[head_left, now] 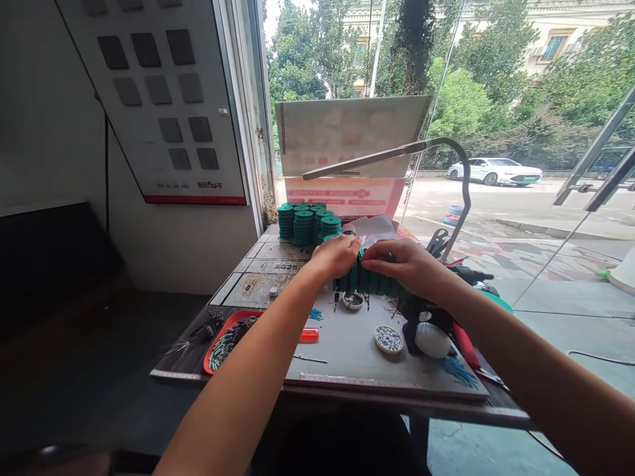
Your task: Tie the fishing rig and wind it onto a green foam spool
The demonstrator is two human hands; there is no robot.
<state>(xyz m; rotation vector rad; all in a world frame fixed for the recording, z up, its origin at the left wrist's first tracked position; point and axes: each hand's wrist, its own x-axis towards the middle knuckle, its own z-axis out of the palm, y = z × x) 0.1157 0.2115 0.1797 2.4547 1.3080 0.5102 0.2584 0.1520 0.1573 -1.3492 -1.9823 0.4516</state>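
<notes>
Both my arms reach forward over a grey work mat (342, 350). My left hand (335, 256) and my right hand (404, 264) are closed around a horizontal row of green discs (370, 282), gripping it from above at its two ends. The fingers of both hands curl over the top of the row. Behind my left hand stand several stacks of the same green discs (305, 223). A clear plastic bag (373, 228) lies just beyond my hands.
A red tray (223, 334) of small parts sits at the left of the mat. Two small round dishes (388, 339) (353, 301) lie on the mat. A black tool and white object (430, 334) are at the right. A desk lamp arm (397, 153) arches overhead; an open cardboard box (347, 158) stands behind.
</notes>
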